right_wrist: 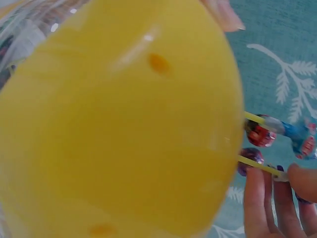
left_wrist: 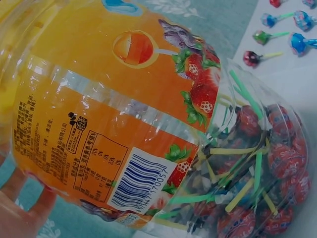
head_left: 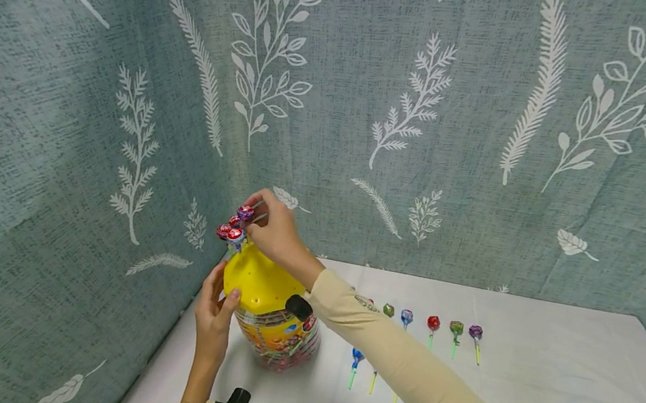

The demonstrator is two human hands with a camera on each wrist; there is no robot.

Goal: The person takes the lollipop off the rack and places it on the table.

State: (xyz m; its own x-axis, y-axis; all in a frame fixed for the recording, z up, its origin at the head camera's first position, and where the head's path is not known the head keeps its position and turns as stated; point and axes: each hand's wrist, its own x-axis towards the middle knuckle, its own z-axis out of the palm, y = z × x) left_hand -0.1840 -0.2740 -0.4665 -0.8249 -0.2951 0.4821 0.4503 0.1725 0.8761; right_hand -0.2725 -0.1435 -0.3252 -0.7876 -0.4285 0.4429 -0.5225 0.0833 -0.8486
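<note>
A clear plastic jar [head_left: 278, 345] with an orange fruit label [left_wrist: 114, 99] stands tilted on the white table, with wrapped lollipops [left_wrist: 247, 168] inside. Its domed yellow lid [head_left: 262, 282] has several lollipops [head_left: 234, 236] standing out of its top by their sticks. My left hand [head_left: 214, 317] grips the jar near the lid, thumb on the near side. At the lid's top, my right hand [head_left: 275, 229] pinches a purple-wrapped lollipop [head_left: 245, 212] just below its head. In the right wrist view, that lollipop's yellow stick [right_wrist: 257, 166] meets the lid; the lid hides its lower end.
Loose lollipops [head_left: 457, 328] lie in rows on the white table [head_left: 551, 385], right of the jar. Some are hidden under my right sleeve [head_left: 400, 357]. A leaf-patterned green cloth [head_left: 333, 127] hangs behind and on the left.
</note>
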